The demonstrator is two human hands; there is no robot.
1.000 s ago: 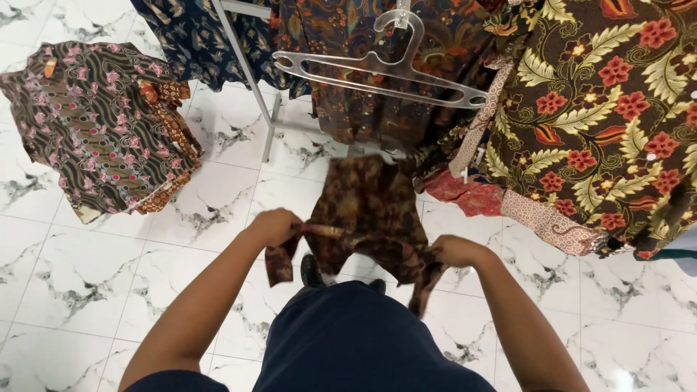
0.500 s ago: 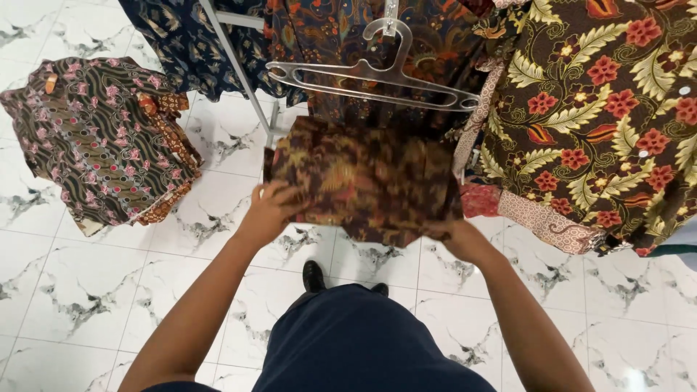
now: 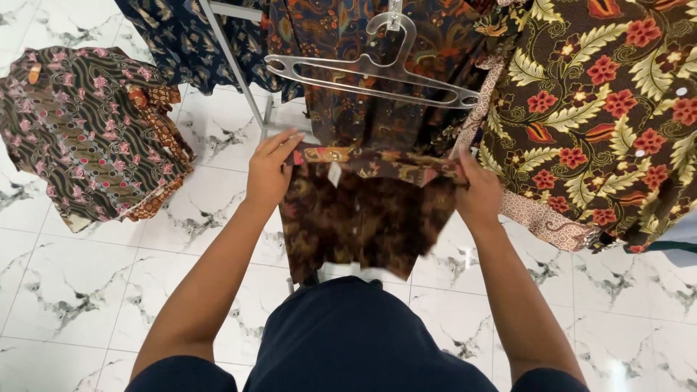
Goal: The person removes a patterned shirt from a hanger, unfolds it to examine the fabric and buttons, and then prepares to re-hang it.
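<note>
a brown patterned shirt [image 3: 367, 214] is held spread by its top edge, pinched closed in the left hand [image 3: 268, 174] and the right hand [image 3: 478, 192], just under the clear hanger [image 3: 370, 72] on the rack [image 3: 232, 65], so it hangs flat above the floor [image 3: 72, 290].

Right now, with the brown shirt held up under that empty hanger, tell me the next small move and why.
Probably lift the brown shirt toward the clear hanger: the left hand and right hand already hold its top edge spread level just below the hanger, which hangs empty.
</note>
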